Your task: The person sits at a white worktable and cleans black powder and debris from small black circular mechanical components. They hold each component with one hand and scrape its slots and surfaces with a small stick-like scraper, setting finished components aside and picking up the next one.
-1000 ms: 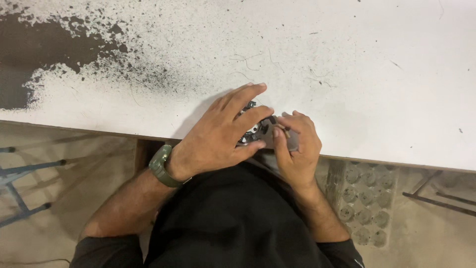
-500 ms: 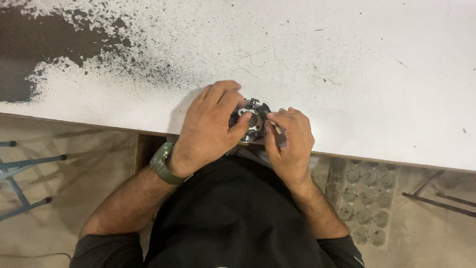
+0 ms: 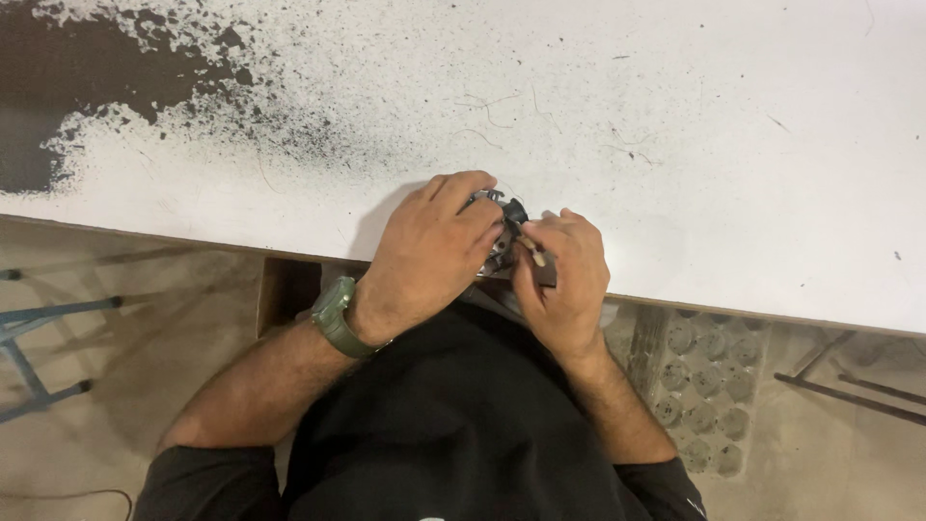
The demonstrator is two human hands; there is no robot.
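A white counter fills the upper frame, its paint worn to dark speckles and a bare brown patch at the upper left. Below its near edge: a pale floor, blue metal legs at the left, a grey moulded tray at the lower right. At centre, on the counter's edge, sits a small round metal part; its axis cannot be told. The left hand curls over it, gripping. The right hand pinches a thin pale tool, tip angled up-left at the part.
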